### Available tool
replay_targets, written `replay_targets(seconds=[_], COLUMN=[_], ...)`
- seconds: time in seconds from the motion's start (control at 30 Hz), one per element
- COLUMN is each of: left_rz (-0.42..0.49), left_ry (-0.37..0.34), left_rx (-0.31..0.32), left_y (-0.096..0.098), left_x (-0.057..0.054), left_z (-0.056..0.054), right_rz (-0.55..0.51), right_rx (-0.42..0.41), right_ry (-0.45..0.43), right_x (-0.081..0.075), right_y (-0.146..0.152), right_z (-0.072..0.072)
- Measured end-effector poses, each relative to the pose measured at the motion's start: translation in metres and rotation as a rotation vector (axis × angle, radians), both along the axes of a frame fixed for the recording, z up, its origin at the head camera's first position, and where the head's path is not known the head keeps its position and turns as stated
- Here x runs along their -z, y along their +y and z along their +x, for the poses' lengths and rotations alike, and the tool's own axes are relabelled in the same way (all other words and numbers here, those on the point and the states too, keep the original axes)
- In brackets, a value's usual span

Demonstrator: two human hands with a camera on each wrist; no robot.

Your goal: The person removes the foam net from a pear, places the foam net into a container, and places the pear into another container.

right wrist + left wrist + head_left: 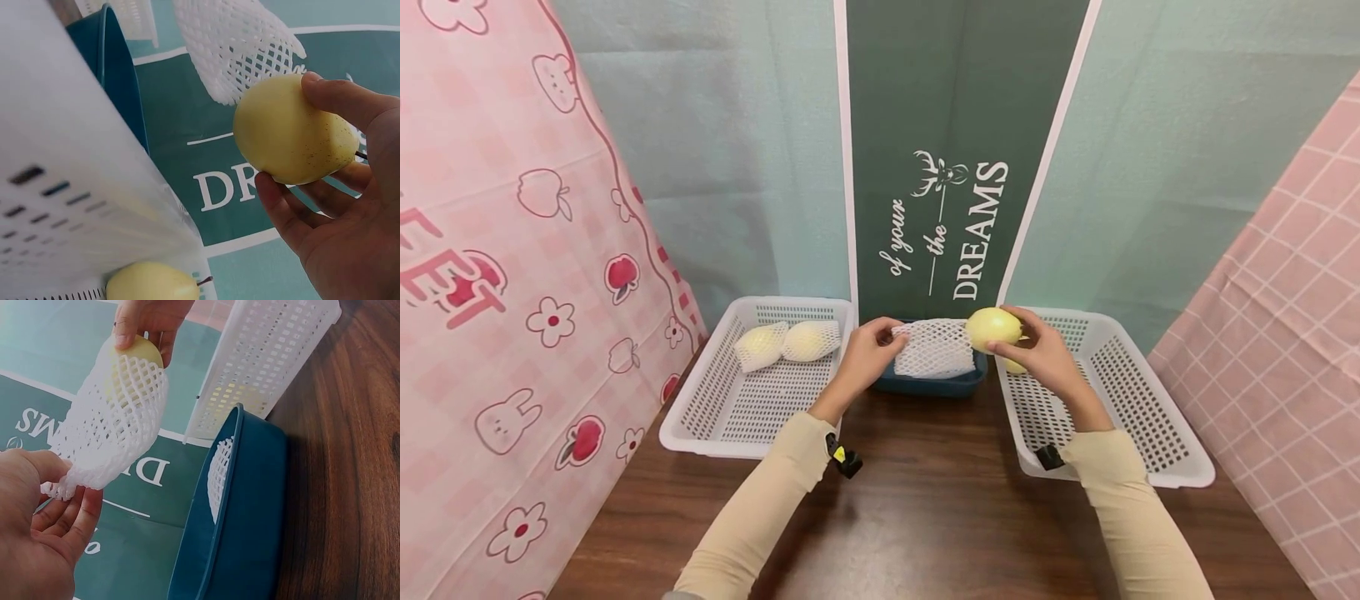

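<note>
My right hand [1037,346] grips a yellow pear [294,128] between thumb and fingers, its stem toward the palm. The thumb and fingers of my left hand [56,512] pinch the closed-up end of a white foam net sleeve [934,348]. The sleeve's other end meets the pear's rounded end, and in the left wrist view the mesh overlaps the pear. Both are held above the blue bin [936,386], where more white netting [220,475] shows inside. A second pear [153,281] lies in the right-hand basket.
On the left stands a white plastic basket [700,408] with two netted pears [786,342] at its back. Another white basket [1172,417] stands on the right. Dark wooden table [925,500] lies in front; printed cloths [775,167] hang behind and at both sides.
</note>
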State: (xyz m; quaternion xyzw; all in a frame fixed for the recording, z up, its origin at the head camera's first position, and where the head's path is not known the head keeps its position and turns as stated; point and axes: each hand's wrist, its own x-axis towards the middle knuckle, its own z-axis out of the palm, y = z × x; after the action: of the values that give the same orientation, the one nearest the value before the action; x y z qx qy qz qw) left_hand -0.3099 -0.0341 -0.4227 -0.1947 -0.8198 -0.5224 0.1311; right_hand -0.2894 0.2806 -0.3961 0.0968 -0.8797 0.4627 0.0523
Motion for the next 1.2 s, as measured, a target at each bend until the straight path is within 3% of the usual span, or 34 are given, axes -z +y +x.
replay_targets(seconds=[0.6,1.2], left_rz=[-0.077,-0.12], left_ry=[-0.022,-0.138], left_rx=[-0.011,-0.02], left_y=[0.016,0.025], left_x=[0.002,0.003], left_z=[-0.019,-0.032], right_rz=[0.066,0.133], right_rx=[0.062,0.118], right_ry=[-0.001,-0.065], right_x=[0.007,0.014], right_y=[0.031,0.07], right_z=[-0.017,-0.028])
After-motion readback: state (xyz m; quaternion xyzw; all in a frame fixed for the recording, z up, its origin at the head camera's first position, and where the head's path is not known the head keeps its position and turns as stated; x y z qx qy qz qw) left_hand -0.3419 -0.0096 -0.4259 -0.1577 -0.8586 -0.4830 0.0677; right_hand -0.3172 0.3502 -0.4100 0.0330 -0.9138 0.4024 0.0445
